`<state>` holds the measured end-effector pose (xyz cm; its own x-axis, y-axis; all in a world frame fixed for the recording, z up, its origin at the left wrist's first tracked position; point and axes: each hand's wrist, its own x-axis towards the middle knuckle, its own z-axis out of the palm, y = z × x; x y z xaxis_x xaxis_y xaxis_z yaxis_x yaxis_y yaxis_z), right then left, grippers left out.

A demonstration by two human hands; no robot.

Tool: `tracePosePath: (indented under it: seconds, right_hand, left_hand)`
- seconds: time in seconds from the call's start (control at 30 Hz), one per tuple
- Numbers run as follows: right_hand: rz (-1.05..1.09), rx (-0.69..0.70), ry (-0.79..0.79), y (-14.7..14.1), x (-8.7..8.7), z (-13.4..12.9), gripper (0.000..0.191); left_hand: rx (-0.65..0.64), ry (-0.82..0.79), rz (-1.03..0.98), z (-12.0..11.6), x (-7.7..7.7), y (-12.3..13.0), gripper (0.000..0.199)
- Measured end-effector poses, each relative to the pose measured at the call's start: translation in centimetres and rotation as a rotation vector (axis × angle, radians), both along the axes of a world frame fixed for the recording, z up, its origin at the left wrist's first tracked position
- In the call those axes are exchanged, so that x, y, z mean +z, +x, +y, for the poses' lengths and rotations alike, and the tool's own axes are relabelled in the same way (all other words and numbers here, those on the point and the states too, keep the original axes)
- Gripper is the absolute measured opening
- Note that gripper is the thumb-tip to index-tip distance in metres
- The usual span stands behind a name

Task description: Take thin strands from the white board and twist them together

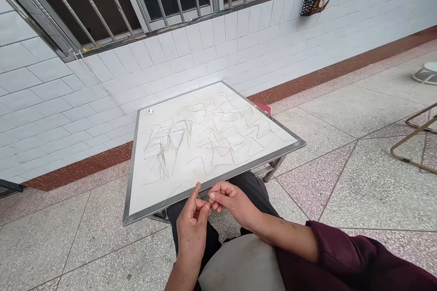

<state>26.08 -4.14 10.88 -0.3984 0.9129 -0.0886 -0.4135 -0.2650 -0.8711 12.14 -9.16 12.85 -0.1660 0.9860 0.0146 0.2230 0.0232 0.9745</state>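
Note:
Both of my hands meet in front of the near edge of a white-topped table (153, 198) with a grey metal rim. Thumb and fingers of my left hand (194, 218) pinch a thin wire (177, 187), which runs from the fingers back over the tabletop. The left index finger points up, with the wire beside it. My right hand (228, 200) pinches close against the left fingertips, apparently on the same wire; the exact grip is too small to make out. Many thin, bent, dark wires (232, 145) lie spread on the right of the tabletop, and a tangled bunch (167, 141) lies on the left.
A small white and red item (150, 112) sits near the table's far left corner. Behind stands a white tiled wall (191, 63) with barred windows. A dark patterned basket (317, 1) hangs there. A metal chair frame (409, 154) and a white stool (428, 72) are at right.

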Motion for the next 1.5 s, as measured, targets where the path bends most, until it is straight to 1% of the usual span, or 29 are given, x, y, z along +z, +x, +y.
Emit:
tracePosePath:
  seconds: [0.13,0.3,0.37,0.4,0.43,0.47,0.53,0.57,0.6,0.63,0.67,0.7,0.73,0.77,0.83,0.93,1.03,1.1,1.2,1.3,1.5]
  right_hand:
    - [-0.025,0.002,0.012,-0.1,0.2,-0.3,0.039]
    - [-0.026,0.035,0.037,-0.1,-0.2,-0.4,0.038]
    - [-0.050,-0.010,0.074,0.2,-0.5,-0.1,0.037]
    - [-0.089,-0.065,0.121,0.5,-0.7,0.0,0.037]
    - [-0.155,-0.150,0.198,0.8,-0.8,0.2,0.037]
    - [-0.248,-0.253,0.308,1.1,-0.8,0.3,0.037]
    - [-0.477,-0.426,0.607,1.7,-0.6,0.4,0.031]
    - [-0.583,-0.459,0.773,1.8,-0.4,0.4,0.024]
    - [-0.666,-0.451,0.927,1.9,-0.1,0.4,0.016]
    - [-0.729,-0.406,1.052,1.9,0.2,0.3,0.010]
    - [-0.780,-0.349,1.136,1.7,0.4,0.3,0.008]
    - [-0.830,-0.305,1.172,1.5,0.6,0.2,0.008]
    - [-0.886,-0.278,1.167,1.2,0.7,0.2,0.008]
    - [-0.946,-0.264,1.129,0.8,0.7,0.3,0.007]
    - [-1.043,-0.248,1.011,0.3,0.7,0.5,0.007]
    - [-1.100,-0.190,0.859,-0.2,0.6,0.8,0.007]
    - [-1.111,-0.135,0.767,-0.3,0.6,0.9,0.006]
    - [-1.095,-0.110,0.742,-0.3,0.6,0.9,0.008]
    - [-1.070,-0.083,0.738,-0.4,0.5,1.0,0.016]
    - [-1.099,-0.068,0.746,-0.5,0.3,1.1,0.019]
    - [-1.161,-0.054,0.807,-0.6,0.1,1.4,0.010]
  left_hand:
    - [0.001,0.005,-0.009,-0.1,-0.3,-0.1,0.059]
    - [-0.023,-0.021,-0.160,-0.1,0.2,-0.4,0.065]
    - [-0.019,-0.031,-0.186,-0.1,0.3,-0.6,0.066]
    - [-0.018,-0.037,-0.198,-0.1,0.2,-0.8,0.067]
    - [-0.017,-0.043,-0.211,-0.1,0.0,-0.9,0.068]
    - [-0.017,-0.049,-0.224,0.0,-0.2,-1.0,0.070]
    - [-0.021,-0.059,-0.236,0.1,-0.8,-1.2,0.069]
    - [-0.025,-0.061,-0.233,0.2,-1.2,-1.2,0.068]
    - [-0.030,-0.061,-0.225,0.3,-1.5,-1.1,0.065]
    - [-0.035,-0.059,-0.214,0.3,-1.8,-1.1,0.063]
    - [-0.044,-0.062,-0.199,0.4,-2.1,-0.9,0.061]
    - [-0.056,-0.067,-0.181,0.5,-2.3,-0.8,0.058]
    - [-0.071,-0.074,-0.160,0.5,-2.5,-0.7,0.056]
    - [-0.084,-0.082,-0.138,0.6,-2.7,-0.6,0.053]
    - [-0.112,-0.095,-0.094,0.6,-3.1,-0.4,0.047]
    - [-0.134,-0.098,-0.054,0.8,-3.6,-0.4,0.035]
    - [-0.134,-0.086,-0.033,1.1,-4.2,-0.4,0.030]
    - [-0.122,-0.085,-0.034,1.4,-4.5,-0.4,0.035]
    - [-0.084,-0.098,-0.078,1.7,-4.8,-0.3,0.052]
    - [-0.054,-0.108,-0.146,1.7,-5.1,-0.2,0.067]
    - [-0.046,-0.111,-0.268,1.8,-5.1,0.1,0.086]
